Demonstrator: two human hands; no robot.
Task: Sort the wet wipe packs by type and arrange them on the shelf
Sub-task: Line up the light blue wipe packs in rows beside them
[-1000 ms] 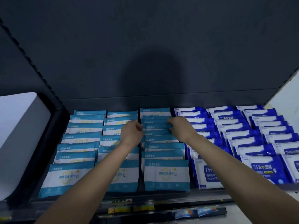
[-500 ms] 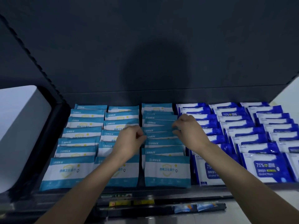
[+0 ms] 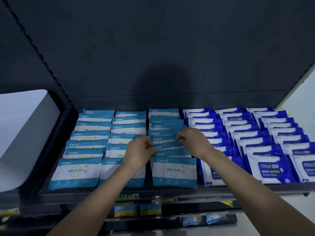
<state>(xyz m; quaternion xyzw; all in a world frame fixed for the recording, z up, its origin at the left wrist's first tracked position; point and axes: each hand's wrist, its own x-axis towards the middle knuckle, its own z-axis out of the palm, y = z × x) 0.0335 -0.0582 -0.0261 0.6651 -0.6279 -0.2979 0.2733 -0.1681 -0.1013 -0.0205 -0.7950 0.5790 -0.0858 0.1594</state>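
Three rows of light blue and white wet wipe packs [image 3: 80, 171] fill the left half of the dark shelf [image 3: 129, 193], standing overlapped. Three rows of dark blue 75% alcohol wipe packs [image 3: 271, 167] fill the right half. My left hand [image 3: 139, 152] and my right hand [image 3: 192, 142] each pinch one end of a light blue pack [image 3: 167, 145] in the middle of the third light blue row. That pack sits slightly tilted among its neighbours. My forearms hide parts of the second light blue row and the first dark blue row.
A white box [image 3: 22, 133] stands left of the shelf. The dark back panel [image 3: 153, 57] rises behind the rows. Below the shelf's front edge, price tags [image 3: 138, 210] and a lower shelf [image 3: 170, 220] show. A pale wall [image 3: 300, 92] lies at the right.
Both hands have moved towards me along the third light blue row, from packs near the back to one in the middle.
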